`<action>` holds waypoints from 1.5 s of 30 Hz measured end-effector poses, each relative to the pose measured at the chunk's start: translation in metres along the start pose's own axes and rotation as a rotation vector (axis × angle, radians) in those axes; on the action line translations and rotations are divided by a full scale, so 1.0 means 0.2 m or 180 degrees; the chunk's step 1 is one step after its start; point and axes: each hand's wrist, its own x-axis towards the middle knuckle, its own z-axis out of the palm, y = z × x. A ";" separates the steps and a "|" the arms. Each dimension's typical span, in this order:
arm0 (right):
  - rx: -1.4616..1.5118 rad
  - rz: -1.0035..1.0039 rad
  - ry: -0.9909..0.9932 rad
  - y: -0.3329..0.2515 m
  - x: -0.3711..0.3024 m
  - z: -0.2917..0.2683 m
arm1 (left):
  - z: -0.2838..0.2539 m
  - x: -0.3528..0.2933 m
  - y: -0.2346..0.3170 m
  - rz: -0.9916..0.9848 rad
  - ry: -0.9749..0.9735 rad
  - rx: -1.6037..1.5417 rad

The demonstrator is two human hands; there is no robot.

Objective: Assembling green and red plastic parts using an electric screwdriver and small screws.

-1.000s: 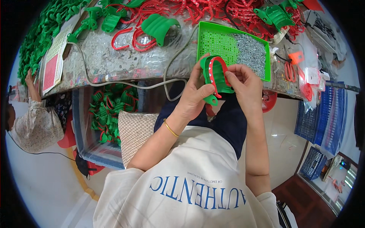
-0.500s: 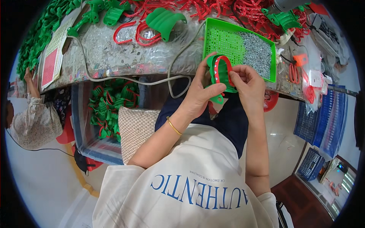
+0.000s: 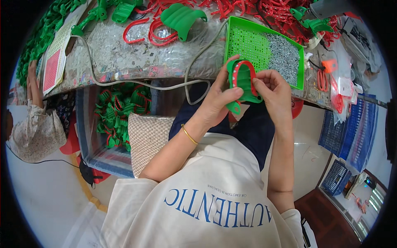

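Note:
My left hand (image 3: 218, 99) grips a green plastic jaw-shaped piece (image 3: 245, 81), thumb on its near side and fingers behind it. A red U-shaped strip with white teeth (image 3: 247, 63) runs round the inside of its rim. On the strip's right arm, the thumb and fingertips of my right hand (image 3: 273, 89) are pinched together; the fingers partly hide that end. Just beyond my hands sits a bright green tray (image 3: 301, 74) with a perforated bottom. Many small silver metal pieces (image 3: 283, 53) fill its right part.
Loose red strips (image 3: 165, 39) and a wavy green piece (image 3: 182, 18) lie on the plastic-covered table (image 3: 120, 62). A grey cable (image 3: 136, 85) crosses its front edge. Below, a bin (image 3: 87, 128) holds green-and-red pieces (image 3: 118, 111). At far left is another person's arm (image 3: 35, 87).
The green piece has tilted so more of its ribbed inside faces up. My right fingers have shifted slightly along the red strip. The other person's hand has moved up slightly.

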 end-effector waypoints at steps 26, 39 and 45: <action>-0.0348 -0.2506 0.1374 -0.79 0.79 -0.51 | -0.05 -0.07 -0.11 -0.1344 -0.0561 -0.2555; 0.1804 -0.1700 -0.1040 -0.77 0.38 -0.25 | -0.02 -0.05 -0.17 -0.1390 -0.0801 -0.2390; 0.1864 -0.1775 0.0056 -0.59 0.30 -0.14 | -0.01 -0.07 -0.17 -0.1175 -0.0462 -0.2265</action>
